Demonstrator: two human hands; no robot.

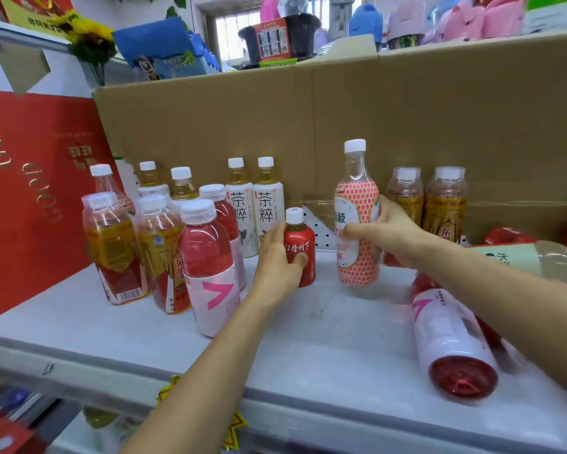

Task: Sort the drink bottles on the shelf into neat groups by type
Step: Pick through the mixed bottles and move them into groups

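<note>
Two bare forearms (210,355) reach forward over a white shelf (308,342). Beside the right one, a pink-labelled red drink bottle (452,339) lies on its side. The left hand (277,260) wraps a small red bottle (303,253) standing mid-shelf, thumb across its label. The right hand (387,237) clasps a tall lychee-patterned bottle (357,211) just beside it. Behind stand two white tea bottles (269,204) against a cardboard box (406,109).

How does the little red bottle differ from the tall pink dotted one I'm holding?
The little red bottle is far shorter than the tall pink dotted bottle. Its wrap is solid red; the tall one's is pink-patterned with a white panel. The left hand grips the little one, the right hand the tall one. Both have white caps.
</note>
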